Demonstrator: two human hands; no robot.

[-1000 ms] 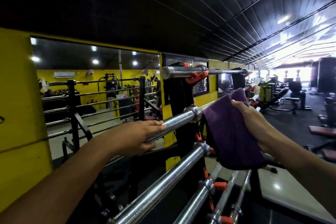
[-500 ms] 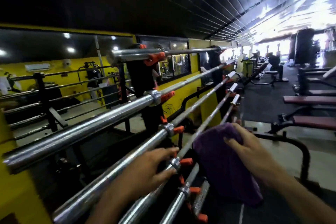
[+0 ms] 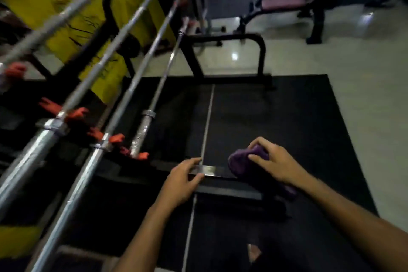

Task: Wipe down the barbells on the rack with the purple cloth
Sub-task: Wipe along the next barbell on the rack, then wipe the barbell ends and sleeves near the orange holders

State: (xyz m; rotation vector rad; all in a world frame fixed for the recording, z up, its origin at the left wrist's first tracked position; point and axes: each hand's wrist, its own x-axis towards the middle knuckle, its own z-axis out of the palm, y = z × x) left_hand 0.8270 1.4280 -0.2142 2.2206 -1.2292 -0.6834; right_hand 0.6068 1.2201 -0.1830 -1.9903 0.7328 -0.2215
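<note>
Two hands now at the lowest barbell (image 3: 204,170), having dropped from the upper bars since 0.5 s ago; view now tilts steeply to the floor mat (image 3: 287,117). Left hand (image 3: 183,180) grips the sleeve end, fingers curled round it. Right hand (image 3: 272,159) clutches the purple cloth (image 3: 240,164), bunched vs. bar just beside the left hand. Judgement: wiping of bottom bar starting; upper barbells (image 3: 123,99) on rack (image 3: 225,38) apparently finished w/.

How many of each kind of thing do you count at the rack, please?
Barbells slanting on the rack: 4
Shiny bar end gripped by the left hand: 1
Purple cloth under the right hand: 1
Hands: 2
Total: 8
</note>
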